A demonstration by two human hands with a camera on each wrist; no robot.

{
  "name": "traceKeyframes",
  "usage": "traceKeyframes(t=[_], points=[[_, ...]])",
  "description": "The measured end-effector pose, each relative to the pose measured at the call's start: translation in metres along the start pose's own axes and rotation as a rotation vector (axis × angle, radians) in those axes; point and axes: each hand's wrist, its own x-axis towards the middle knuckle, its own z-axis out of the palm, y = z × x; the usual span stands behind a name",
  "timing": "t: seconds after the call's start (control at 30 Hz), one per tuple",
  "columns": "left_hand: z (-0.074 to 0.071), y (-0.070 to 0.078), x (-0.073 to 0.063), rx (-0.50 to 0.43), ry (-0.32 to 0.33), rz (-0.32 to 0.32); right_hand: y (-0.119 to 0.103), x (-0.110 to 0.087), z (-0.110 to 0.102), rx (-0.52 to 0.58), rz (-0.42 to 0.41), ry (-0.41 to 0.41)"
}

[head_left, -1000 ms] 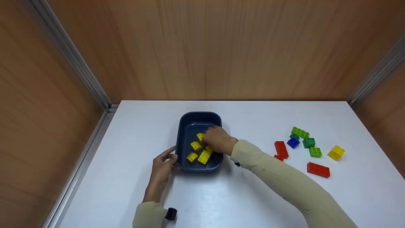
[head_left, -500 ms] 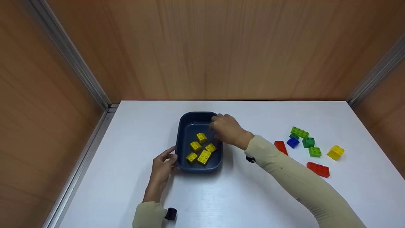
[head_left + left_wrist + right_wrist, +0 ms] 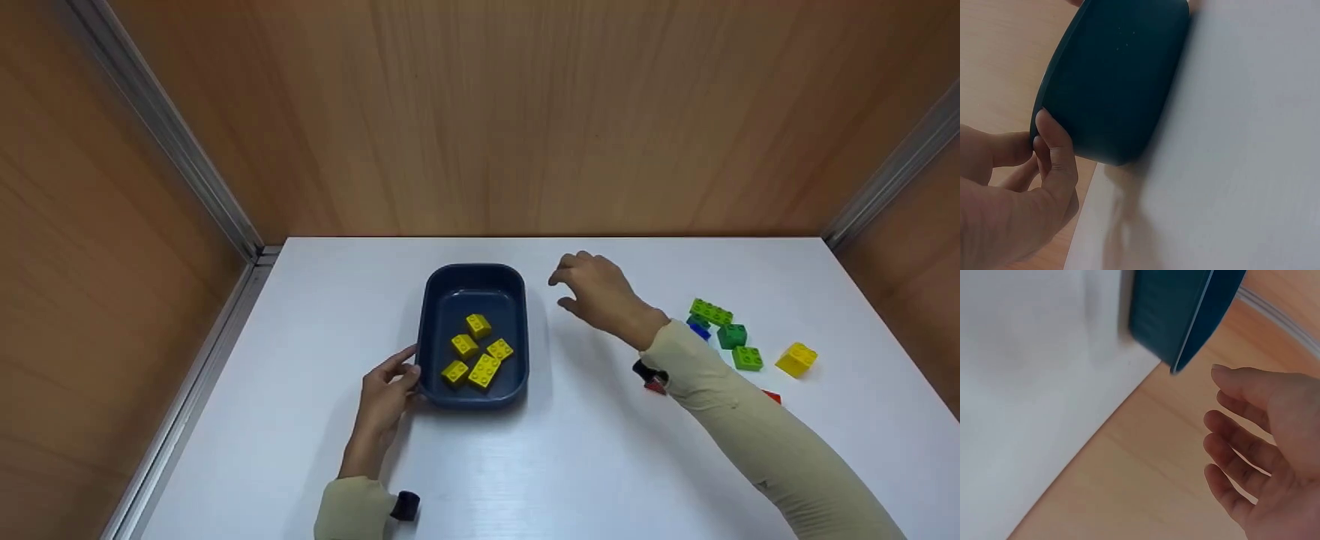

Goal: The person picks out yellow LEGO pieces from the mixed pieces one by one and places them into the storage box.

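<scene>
A dark blue tub (image 3: 480,301) stands on the white table, several yellow bricks (image 3: 484,371) lying in its nearer half. My left hand (image 3: 382,401) pinches the rim at the tub's near left side. In the left wrist view, thumb and fingers of that hand (image 3: 1044,191) meet at the edge of the tub (image 3: 1112,67). To the right of the tub and apart from it, my right hand (image 3: 600,296) is raised with spread, loosely bent fingers and nothing in them. The right wrist view shows this hand (image 3: 1264,439) beside the tub's wall (image 3: 1168,315).
Loose bricks lie on the right of the table: light green (image 3: 711,312), dark green (image 3: 732,336), blue (image 3: 699,331), another light green (image 3: 747,358) and yellow (image 3: 796,360). The right sleeve (image 3: 757,427) partly covers red bricks (image 3: 772,396). A wooden panel (image 3: 480,120) stands behind the table.
My right hand has come up out of the tub, let go, and moved right past its rim, fingers spreading. The left hand and the tub have stayed in place.
</scene>
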Motion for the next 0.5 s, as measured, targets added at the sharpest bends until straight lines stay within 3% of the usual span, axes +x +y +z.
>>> traceKeyframes(t=[0.5], points=[[-0.002, 0.002, -0.002, -0.019, 0.003, -0.013, 0.069, -0.054, -0.015, 0.052, 0.177, 0.062]])
